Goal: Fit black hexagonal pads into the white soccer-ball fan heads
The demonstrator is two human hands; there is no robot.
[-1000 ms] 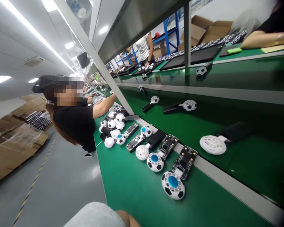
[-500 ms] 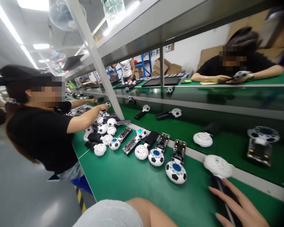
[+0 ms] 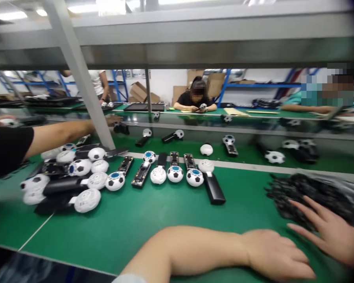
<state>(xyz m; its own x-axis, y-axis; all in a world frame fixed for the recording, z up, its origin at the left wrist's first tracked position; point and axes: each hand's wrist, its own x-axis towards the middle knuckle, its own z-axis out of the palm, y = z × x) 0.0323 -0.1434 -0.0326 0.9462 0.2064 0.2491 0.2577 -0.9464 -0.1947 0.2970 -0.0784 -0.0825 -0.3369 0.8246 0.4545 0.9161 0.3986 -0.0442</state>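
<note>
My left hand [image 3: 279, 255] is low over the green table, back upward, fingers pressed together and pointing right; anything under them is hidden. To its right, my right hand [image 3: 332, 232] has its fingers spread, at the near edge of a heap of small black parts [image 3: 301, 192]. It holds nothing that I can see. A handheld device with a round white head and black handle [image 3: 214, 188] lies at the right end of a row. Beside it are football-patterned devices [image 3: 195, 177] with open handles showing circuit boards.
Several more devices are piled at the left [image 3: 87, 199], beside a co-worker's arm [image 3: 61, 135]. A slanted metal post [image 3: 79, 74] rises behind the pile. More devices lie on the green conveyor belt [image 3: 191, 151] beyond a pale rail. Co-workers sit across the line.
The view has swung right. My right hand has let go of the black-handled device and moved right to the black parts. My left hand has come into view.
</note>
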